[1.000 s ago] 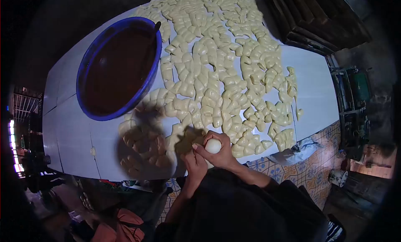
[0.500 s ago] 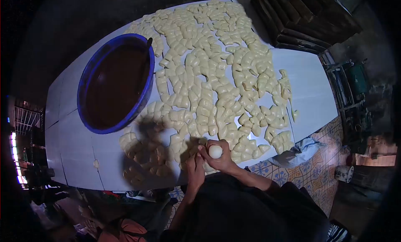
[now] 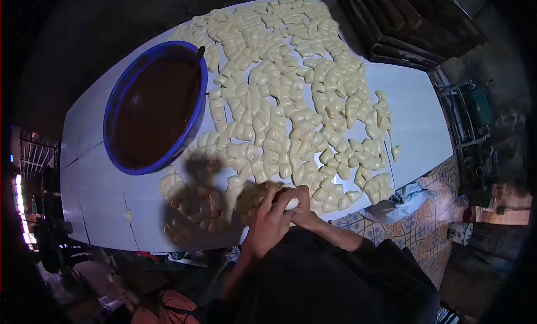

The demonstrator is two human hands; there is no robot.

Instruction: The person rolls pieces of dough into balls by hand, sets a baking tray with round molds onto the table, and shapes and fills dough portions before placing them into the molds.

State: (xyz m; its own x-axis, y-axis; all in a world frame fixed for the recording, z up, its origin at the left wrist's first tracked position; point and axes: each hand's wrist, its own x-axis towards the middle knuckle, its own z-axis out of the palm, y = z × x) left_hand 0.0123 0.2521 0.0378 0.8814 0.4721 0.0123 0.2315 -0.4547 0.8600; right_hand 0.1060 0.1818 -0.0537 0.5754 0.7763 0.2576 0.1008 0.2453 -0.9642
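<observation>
My right hand [image 3: 302, 205] is closed around a smooth, pale ball of dough [image 3: 292, 203], held just over the near edge of the table. Part of the ball bulges out at the top of this fist. My left hand [image 3: 272, 215] presses against it from the left, its fingers curled over the dough and the right hand's fingers. Beyond both hands, many pale, glossy dough pieces [image 3: 274, 139] lie close together across the white tabletop [image 3: 100, 195].
At the left stands a blue basin [image 3: 106, 135] of brown liquid, a dark handle [image 3: 200, 54] leaning in it. Dark stacked trays [image 3: 411, 27] are at the far right corner. A plastic bag [image 3: 407, 200] and a bucket [image 3: 460, 233] are on the tiled floor [image 3: 422, 229] at the right.
My left hand has moved up and right, from beside the right hand onto the dough ball. Less of the ball shows now above the right fist.
</observation>
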